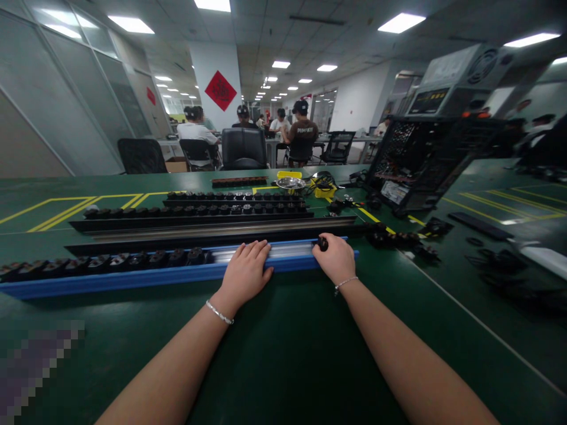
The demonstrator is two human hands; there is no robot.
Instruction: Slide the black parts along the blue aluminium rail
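A long blue rail (168, 276) with a silvery channel along its top lies across the green table in front of me. Several black socket modules (159, 258) sit in a row in its left part. My left hand (248, 268) rests on the bare channel just right of that row, fingers stretched out and palm down. Near the rail's right end, my right hand (335, 258) has its fingers closed around a small black socket module (323, 242), which they partly hide. I cannot tell whether that module is seated in the channel.
Behind the blue rail lie black rails (221, 231), some bearing rows of black modules. A metal bowl (291, 183), a yellow container (325, 188) and cables stand farther back. Loose black parts (401, 237) and an open computer case (398, 162) are at right. People sit beyond.
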